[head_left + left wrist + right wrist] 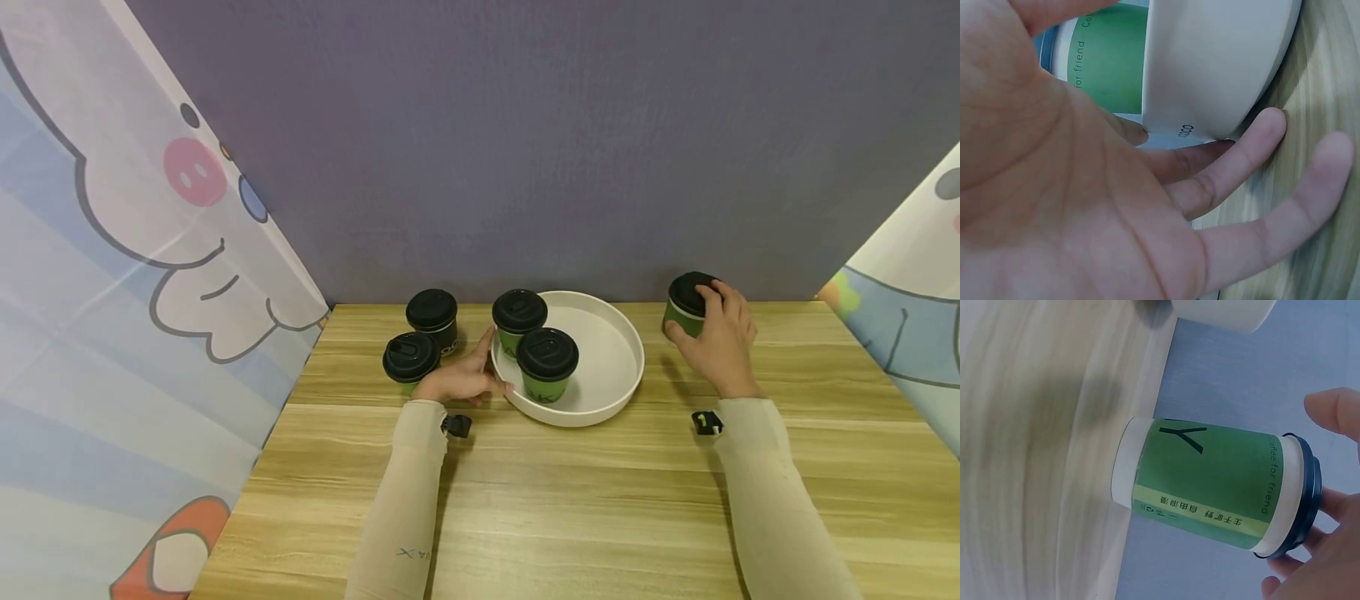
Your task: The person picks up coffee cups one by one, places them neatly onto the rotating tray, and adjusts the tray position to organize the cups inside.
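Note:
My left hand (467, 379) reaches to the left side of a round white tray (622, 379), its fingers spread and fairly straight beside the tray wall (1210, 75). In the tray stand two green paper cups with black lids, one at the back left (519, 312) and one nearer the front (548, 354). My right hand (716, 342) is at another green cup (1210, 481), which stands upright at the table's back right. Its fingers are at the black lid (1310, 506), while the thumb (1335, 411) shows apart from the lid in the right wrist view.
Left of the tray are two more lidded cups, a dark one (432, 312) at the back and a green one (411, 358) in front, close to my left wrist. A grey wall (525, 150) rises behind the wooden table (570, 508). Printed curtains (97, 400) hang at both sides.

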`<state>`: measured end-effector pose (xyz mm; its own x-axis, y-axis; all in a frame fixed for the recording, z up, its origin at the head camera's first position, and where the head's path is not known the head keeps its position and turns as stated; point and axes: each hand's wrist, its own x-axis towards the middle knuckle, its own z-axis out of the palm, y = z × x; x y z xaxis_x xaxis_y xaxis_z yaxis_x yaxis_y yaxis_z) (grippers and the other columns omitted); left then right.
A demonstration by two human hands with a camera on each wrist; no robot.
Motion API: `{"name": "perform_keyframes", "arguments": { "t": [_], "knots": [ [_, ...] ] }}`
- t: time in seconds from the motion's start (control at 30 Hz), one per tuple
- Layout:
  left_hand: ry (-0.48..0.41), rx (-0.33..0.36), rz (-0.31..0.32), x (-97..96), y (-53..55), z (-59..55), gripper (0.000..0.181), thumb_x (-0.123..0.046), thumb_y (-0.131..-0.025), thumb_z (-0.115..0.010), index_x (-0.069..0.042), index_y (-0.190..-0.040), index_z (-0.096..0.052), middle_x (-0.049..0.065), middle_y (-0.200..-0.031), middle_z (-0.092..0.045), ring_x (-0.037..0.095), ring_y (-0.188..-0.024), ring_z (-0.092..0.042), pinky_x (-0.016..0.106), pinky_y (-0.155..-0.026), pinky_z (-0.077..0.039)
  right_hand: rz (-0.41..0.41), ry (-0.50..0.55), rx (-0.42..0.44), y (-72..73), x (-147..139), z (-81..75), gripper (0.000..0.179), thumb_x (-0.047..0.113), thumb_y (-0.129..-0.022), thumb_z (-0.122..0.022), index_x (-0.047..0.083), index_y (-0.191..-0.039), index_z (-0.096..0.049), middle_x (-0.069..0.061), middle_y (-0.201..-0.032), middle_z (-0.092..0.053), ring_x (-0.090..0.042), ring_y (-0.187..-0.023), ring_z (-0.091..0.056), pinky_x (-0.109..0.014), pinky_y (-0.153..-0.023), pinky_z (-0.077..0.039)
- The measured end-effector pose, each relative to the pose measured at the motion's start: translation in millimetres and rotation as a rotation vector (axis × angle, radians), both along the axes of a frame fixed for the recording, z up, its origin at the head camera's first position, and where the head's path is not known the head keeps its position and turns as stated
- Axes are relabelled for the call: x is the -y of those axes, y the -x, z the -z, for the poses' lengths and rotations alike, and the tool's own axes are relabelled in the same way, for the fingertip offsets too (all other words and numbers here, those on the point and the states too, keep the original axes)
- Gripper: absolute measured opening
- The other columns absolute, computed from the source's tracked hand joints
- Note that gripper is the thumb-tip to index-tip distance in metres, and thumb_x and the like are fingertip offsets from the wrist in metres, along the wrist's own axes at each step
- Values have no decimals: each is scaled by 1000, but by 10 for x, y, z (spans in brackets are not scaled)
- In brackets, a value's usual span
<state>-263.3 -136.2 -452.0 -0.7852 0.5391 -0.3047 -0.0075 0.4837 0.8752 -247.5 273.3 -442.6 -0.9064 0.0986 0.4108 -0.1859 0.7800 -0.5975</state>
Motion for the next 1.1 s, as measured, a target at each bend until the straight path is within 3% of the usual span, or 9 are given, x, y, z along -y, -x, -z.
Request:
{"name": "perform_keyframes", "arguments": {
  "t": [0.43,0.63,0.7,0.77,0.83,0.97,1.03,1.1],
  "knots": [
    [43,58,-47,21,-39,-62,101,-22,-102,-63,-40,-162,15,5,-174,1,29,-110,-58,41,-73,-60,6,42,-18,-20,25,-26,57,19,-92,-71,-7,-134,-42,-22,-169,-13,-51,-153,-6,-78,-115,-4],
    [43,31,-50,2,-52,-77,88,-17,-106,-52,-34,-164,13,11,-171,-14,34,-130,-52,41,-68,-60,11,47,-22,-29,36,-43,52,19,-92,-73,-7,-126,-43,-24,-167,-16,-53,-151,-12,-79,-113,-7],
    [41,24,-52,-3,-51,-72,87,-15,-105,-49,-33,-164,12,12,-172,-13,36,-135,-49,41,-67,-60,15,50,-21,-26,41,-49,52,19,-92,-74,-7,-124,-43,-25,-167,-17,-55,-150,-15,-79,-113,-9],
    [44,16,-56,-6,-49,-65,87,-13,-104,-48,-32,-164,12,13,-172,-11,35,-137,-47,41,-67,-60,18,53,-20,-24,44,-54,51,19,-92,-74,-8,-123,-44,-27,-166,-18,-58,-148,-17,-80,-112,-10],
    [43,8,-64,-10,-44,-56,87,-11,-103,-46,-31,-165,11,17,-169,-20,35,-136,-48,42,-67,-61,19,56,-18,-22,45,-59,49,18,-92,-74,-7,-121,-44,-28,-166,-19,-60,-146,-19,-81,-111,-12],
    [46,-7,-69,-13,-31,-41,81,-12,-106,-42,-30,-165,10,25,-141,-50,33,-124,-55,43,-66,-61,23,50,-10,-14,42,-61,48,19,-93,-74,-8,-120,-44,-30,-164,-22,-61,-144,-21,-80,-109,-15],
    [46,-12,-66,-10,-26,-34,77,-13,-108,-40,-30,-165,9,26,-122,-56,34,-117,-57,43,-65,-61,25,41,-4,-14,40,-68,48,19,-93,-74,-8,-120,-44,-31,-162,-23,-61,-144,-22,-79,-109,-15],
    [46,-16,-63,-9,-23,-34,75,-15,-110,-39,-30,-165,9,24,-118,-56,33,-113,-57,43,-65,-61,27,29,2,-18,38,-77,49,19,-93,-75,-8,-120,-44,-32,-161,-25,-61,-143,-23,-79,-109,-16]
  ]
}}
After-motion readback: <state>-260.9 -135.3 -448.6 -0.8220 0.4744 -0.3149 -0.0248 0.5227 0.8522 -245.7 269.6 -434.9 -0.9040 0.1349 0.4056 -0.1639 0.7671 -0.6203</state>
